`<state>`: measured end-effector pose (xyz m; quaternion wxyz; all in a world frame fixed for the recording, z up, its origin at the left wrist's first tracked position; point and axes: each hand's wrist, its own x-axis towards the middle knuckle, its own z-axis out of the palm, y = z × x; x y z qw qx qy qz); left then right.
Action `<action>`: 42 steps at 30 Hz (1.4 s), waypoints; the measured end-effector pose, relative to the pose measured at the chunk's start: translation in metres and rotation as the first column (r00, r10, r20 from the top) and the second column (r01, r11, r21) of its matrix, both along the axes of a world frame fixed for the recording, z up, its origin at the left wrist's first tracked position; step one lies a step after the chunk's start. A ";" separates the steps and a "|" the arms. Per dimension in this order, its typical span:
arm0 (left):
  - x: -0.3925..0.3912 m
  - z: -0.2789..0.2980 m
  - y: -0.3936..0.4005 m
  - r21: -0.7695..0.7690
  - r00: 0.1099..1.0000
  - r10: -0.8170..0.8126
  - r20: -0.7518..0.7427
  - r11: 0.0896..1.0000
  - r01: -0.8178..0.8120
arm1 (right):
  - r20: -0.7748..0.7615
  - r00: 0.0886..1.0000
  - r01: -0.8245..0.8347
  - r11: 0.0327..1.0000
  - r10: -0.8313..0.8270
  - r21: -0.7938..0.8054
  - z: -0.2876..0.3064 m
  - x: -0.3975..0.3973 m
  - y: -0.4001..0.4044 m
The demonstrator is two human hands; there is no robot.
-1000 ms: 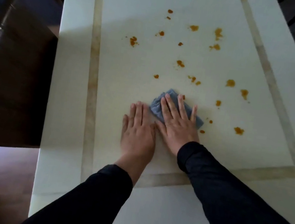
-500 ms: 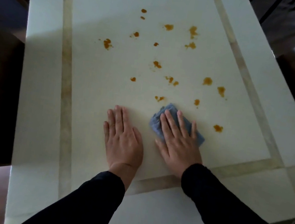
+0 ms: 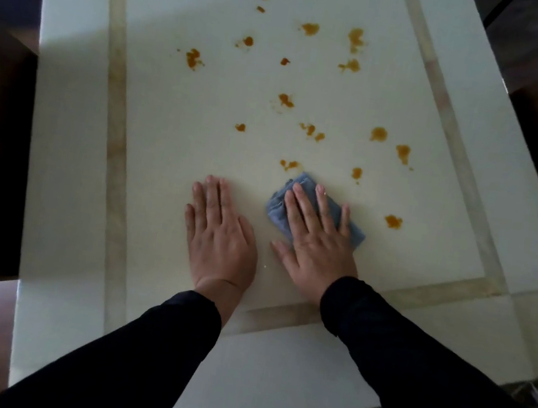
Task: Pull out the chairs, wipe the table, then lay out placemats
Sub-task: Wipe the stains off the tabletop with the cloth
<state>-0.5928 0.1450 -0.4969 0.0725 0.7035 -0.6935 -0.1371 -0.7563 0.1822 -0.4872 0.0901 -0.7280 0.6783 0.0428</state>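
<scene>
Both hands are drifting apart compared with a second ago: the left hand [image 3: 220,235] is lying flat on bare tabletop, now a clear gap away from the right hand [image 3: 316,241], where earlier the two were nearly touching. The right hand is pressing a folded blue cloth [image 3: 281,205] onto the cream table [image 3: 69,141], fingers straight and slightly spread rather than curled around the fabric. The left fingers are also lying straight and close together, holding nothing.

Wiping is looking barely begun, since orange sauce spots [image 3: 378,134] are dotting the panel ahead and to the right of the cloth. One risk, as I am judging it: a flat press with no grip may be letting the cloth bunch or slip out sideways, smearing the spots instead of lifting them.

The cloth is sitting under the right fingers and palm, its far edge peeking just past the fingertips and its left fold showing beside the index finger, with the nearest spot just beyond it.
</scene>
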 end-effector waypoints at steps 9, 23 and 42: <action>-0.001 0.002 0.000 0.007 0.998 0.022 0.051 1.000 -0.022 | 0.020 0.870 -0.493 0.870 0.493 -0.010 -0.002 -0.024 -0.047; -0.003 0.005 0.001 -0.063 0.999 0.025 0.039 0.998 -0.022 | 0.013 0.815 -0.579 0.815 0.579 0.032 0.002 -0.058 -0.058; 0.005 0.025 -0.105 -0.098 0.925 0.296 -0.239 0.940 -0.327 | 0.082 0.790 -0.613 0.784 0.607 0.100 0.000 -0.038 -0.071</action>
